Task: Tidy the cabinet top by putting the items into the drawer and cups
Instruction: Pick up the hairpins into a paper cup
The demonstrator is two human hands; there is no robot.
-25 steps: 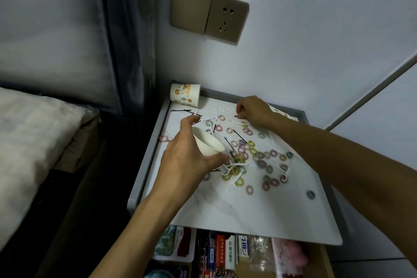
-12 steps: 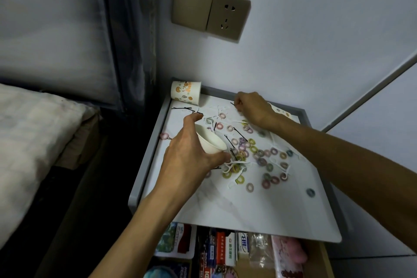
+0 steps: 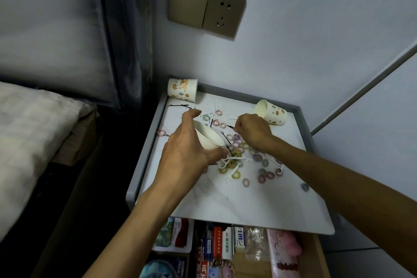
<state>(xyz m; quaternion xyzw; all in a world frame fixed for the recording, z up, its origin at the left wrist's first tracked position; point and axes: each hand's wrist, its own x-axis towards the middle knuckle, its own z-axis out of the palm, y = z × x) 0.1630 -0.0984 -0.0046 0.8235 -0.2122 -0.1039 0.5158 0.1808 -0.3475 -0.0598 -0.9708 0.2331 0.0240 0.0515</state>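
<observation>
A tan switch (image 3: 188,2) and socket (image 3: 224,14) sit on the wall (image 3: 316,29); a pale pillow (image 3: 29,133) lies left, beside a dark curtain (image 3: 126,29).

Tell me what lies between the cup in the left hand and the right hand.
Head view: black hairpins and pastel hair ties lie scattered there, between the cup and the right hand.
</observation>
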